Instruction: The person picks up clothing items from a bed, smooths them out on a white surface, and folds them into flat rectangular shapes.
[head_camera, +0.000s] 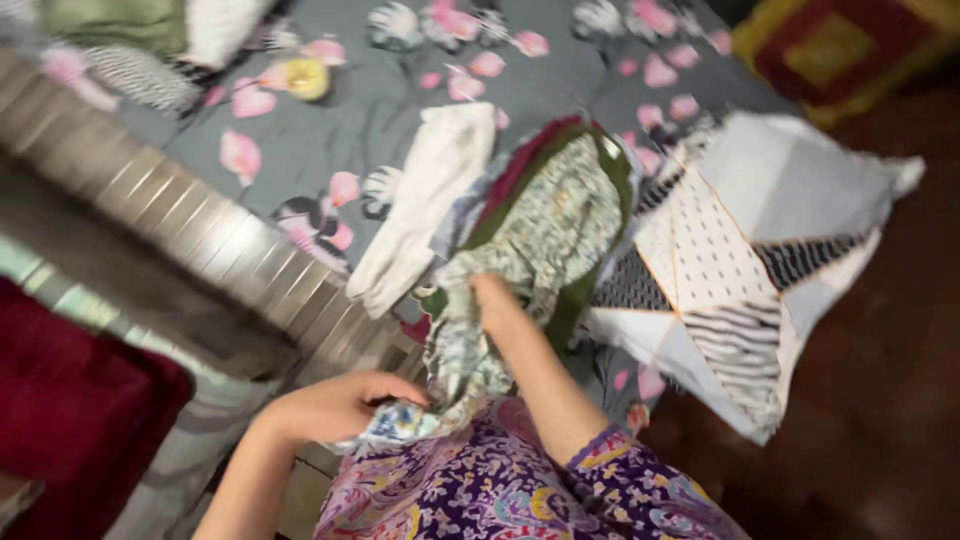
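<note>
Both hands grip a printed garment over the bed.
Left hand (345, 405) clutches the green patterned cloth (540, 230)'s near end; right hand (495, 300) pinches it farther up, white garment (425, 205) just beyond.

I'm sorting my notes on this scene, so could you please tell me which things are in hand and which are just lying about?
In hand:
- green printed garment, gripped by the left hand and right hand

Lying about:
- white cloth
- patterned pillow
- yellow object
- floral bedsheet

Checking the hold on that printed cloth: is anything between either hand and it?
Nothing visible. The left hand grips the lower end of the green printed cloth directly, and the right hand rests straight on its middle, above the white cloth beside it.
</note>
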